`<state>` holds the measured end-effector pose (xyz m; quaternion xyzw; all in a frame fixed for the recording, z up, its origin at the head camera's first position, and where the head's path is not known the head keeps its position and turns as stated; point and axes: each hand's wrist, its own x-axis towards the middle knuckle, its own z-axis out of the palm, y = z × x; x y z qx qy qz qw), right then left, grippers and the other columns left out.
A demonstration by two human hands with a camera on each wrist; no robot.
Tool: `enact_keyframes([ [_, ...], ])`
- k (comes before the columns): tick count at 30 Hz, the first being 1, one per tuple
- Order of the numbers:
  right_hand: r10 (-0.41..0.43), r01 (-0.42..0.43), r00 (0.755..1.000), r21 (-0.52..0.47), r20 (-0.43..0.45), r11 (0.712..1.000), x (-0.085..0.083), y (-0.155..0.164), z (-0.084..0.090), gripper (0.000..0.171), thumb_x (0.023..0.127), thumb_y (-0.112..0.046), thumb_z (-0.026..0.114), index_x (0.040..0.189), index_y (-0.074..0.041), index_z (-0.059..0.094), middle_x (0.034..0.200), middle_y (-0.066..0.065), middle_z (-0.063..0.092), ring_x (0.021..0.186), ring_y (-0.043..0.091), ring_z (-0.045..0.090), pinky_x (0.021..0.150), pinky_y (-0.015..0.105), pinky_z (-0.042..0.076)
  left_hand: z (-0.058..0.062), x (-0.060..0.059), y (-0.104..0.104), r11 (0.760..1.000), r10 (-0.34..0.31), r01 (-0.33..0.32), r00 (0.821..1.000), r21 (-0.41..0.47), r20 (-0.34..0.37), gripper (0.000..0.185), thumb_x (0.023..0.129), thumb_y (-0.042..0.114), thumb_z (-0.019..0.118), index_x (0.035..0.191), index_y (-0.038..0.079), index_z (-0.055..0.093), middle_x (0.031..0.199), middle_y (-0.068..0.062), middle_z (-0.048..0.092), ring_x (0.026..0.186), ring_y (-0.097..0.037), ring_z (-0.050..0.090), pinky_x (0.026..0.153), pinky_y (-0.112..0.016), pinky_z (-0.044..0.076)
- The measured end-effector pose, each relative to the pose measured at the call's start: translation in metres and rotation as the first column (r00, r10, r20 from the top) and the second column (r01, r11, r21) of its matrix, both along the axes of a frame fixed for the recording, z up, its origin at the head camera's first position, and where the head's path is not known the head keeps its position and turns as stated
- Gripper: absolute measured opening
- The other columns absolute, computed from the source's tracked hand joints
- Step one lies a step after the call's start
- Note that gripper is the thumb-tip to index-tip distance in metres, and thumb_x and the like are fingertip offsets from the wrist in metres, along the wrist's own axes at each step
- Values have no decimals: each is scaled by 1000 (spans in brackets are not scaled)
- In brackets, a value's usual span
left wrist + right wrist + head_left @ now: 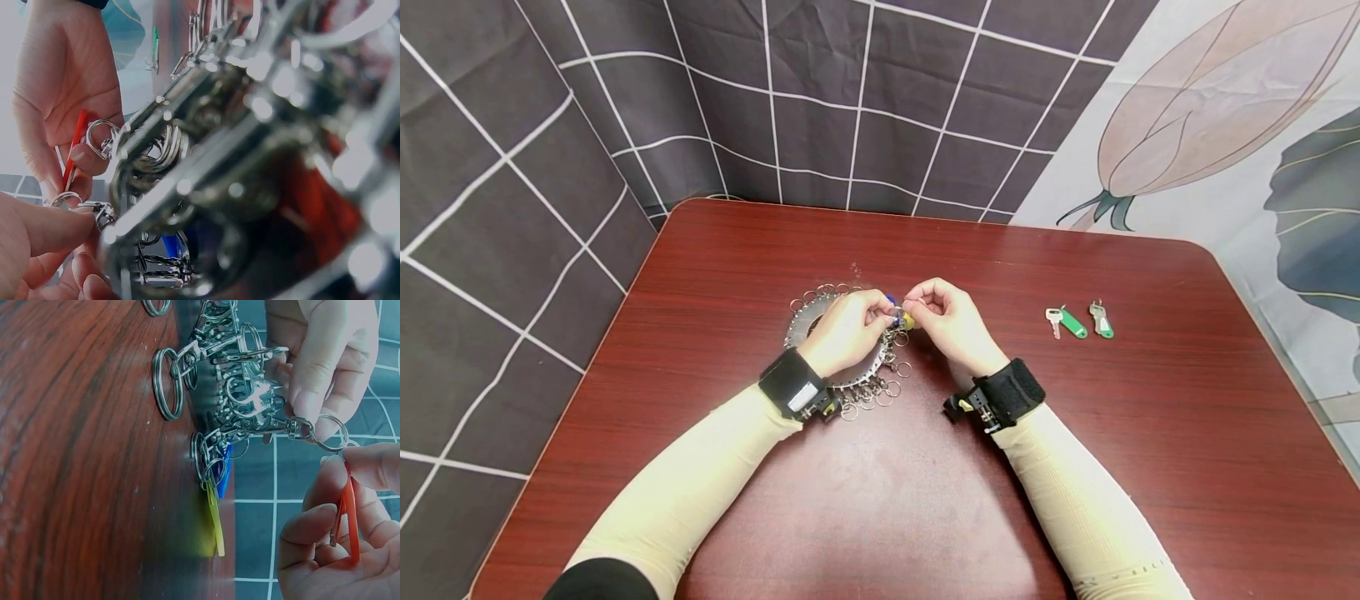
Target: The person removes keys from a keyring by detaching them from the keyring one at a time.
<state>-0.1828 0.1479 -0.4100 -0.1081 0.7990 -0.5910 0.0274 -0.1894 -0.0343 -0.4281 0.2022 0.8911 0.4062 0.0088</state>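
A round steel key holder [808, 316], fringed with metal clasps and split rings, lies mid-table. My left hand [850, 327] reaches over its right side, pinching a clasp [294, 428] between thumb and finger. From that clasp a split ring [345, 430] extends toward my right hand [953, 323]. Thumb and forefinger of the right hand grip the top of a red key tag [352, 519] by its small ring, right at the split ring. Beside the tag hangs a small key [334, 534], partly hidden by fingers. A yellow tag [215, 522] and a blue tag [225, 475] dangle from neighbouring clasps.
To the right on the reddish-brown table [865, 500] lie two green key tags, one [1072, 323] with a silver key [1054, 320] and the other [1103, 324] with a key over it. A dark grid-patterned cloth [820, 133] hangs behind the table.
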Motion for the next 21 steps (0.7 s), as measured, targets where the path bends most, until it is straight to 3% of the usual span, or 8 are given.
enact_keyframes([
  [5,24,-24,1000,18,1,1000,-8,3,-17,12,91,0,61,102,6,60,88,22,62,67,15,57,63,25,48,-1,0,0,1000,15,-14,999,17,-33,6,95,15,59,99,13,63,79,2,60,73,-12,56,65,-29,46],
  [10,91,-93,995,58,31,994,-8,3,-21,10,92,-4,62,100,1,60,87,21,62,67,23,58,60,26,47,-4,-2,0,996,45,-40,996,77,-73,6,95,11,57,100,11,59,85,0,60,77,-13,58,71,-27,47],
  [14,97,-100,995,63,36,993,-7,2,-21,7,92,-5,62,98,-1,61,86,22,62,70,32,57,59,26,45,-5,-2,0,993,57,-49,996,105,-73,7,95,13,58,102,10,58,88,0,61,80,-13,59,74,-27,48],
  [21,64,-65,998,10,7,998,-7,3,-22,8,91,-3,62,98,0,61,84,22,61,64,13,56,59,24,46,-1,0,-1,997,31,-25,996,71,-85,5,94,12,61,98,13,60,84,2,63,75,-13,57,68,-30,46],
])
